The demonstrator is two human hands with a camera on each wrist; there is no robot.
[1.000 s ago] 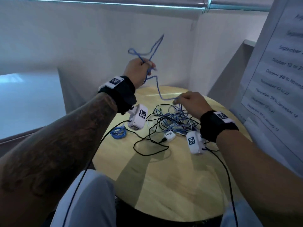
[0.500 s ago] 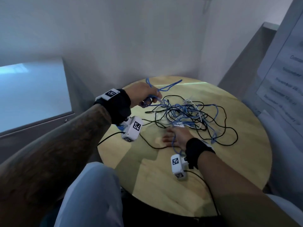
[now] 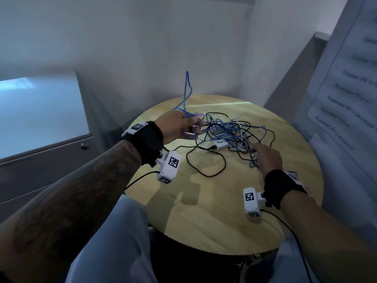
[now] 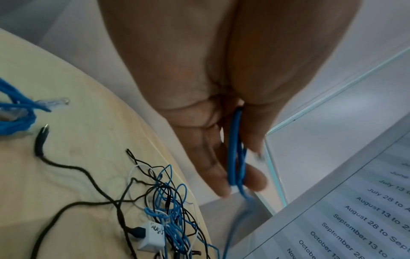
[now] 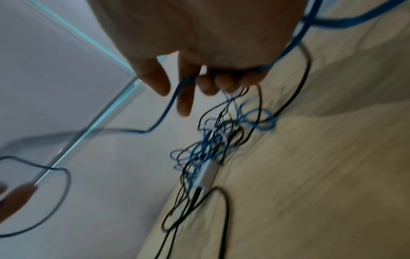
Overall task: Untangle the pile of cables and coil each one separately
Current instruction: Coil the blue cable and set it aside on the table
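Loops of blue cable point(image 3: 186, 94) rise above our left hand point(image 3: 177, 126), whose fingers and thumb pinch several strands of it. Just right of that hand lies the tangled pile point(image 3: 230, 131) of blue, black and white cables with a white adapter point(image 3: 221, 144) on the bench point(image 3: 214, 211). Our right hand point(image 3: 268, 158), at the pile's near right edge, curls its fingers around a blue strand.

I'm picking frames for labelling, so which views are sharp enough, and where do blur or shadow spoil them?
Head view: dim, arm shadows fall across the round table. Left wrist view: tangle crisp, blue cable smears below the left hand. Right wrist view: motion blur throughout, right hand included.
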